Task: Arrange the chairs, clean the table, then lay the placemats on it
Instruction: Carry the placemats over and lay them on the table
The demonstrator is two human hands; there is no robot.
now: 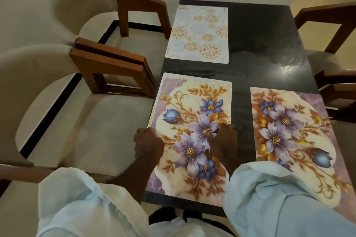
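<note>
Beige chairs (28, 75): two, set along the left side of the dark surface (269, 44). Left hand (148, 144): fingers curled on the left edge of the flowered placemat (192, 121), laid at the surface's near left. Circle-patterned placemat (198, 34): laid at the surface's far left. Right hand (224, 140): rested on the same flowered placemat; fingers bent, grip cannot be told. Second flowered placemat (289, 131): laid at the surface's near right.

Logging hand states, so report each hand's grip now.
Left hand: grips edge of left floral placemat.
Right hand: on that placemat, grip cannot be told.
</note>
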